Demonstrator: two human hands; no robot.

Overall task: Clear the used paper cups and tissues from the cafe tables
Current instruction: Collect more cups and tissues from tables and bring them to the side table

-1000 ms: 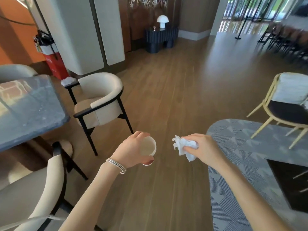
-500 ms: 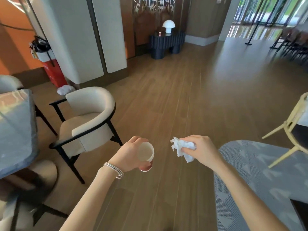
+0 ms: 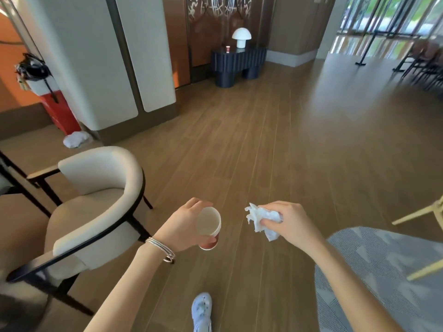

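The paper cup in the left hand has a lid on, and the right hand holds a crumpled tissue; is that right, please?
No: the head view shows the paper cup in the left hand lidless; the right hand does hold the crumpled tissue.

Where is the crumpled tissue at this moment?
Head view, just right of centre: the crumpled tissue is gripped in the right hand, apart from the paper cup held by the left hand.

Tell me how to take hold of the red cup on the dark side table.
Grip the red cup round its side wall, probably from the side away from the lamp: it stands upright, with the lamp close beside it.
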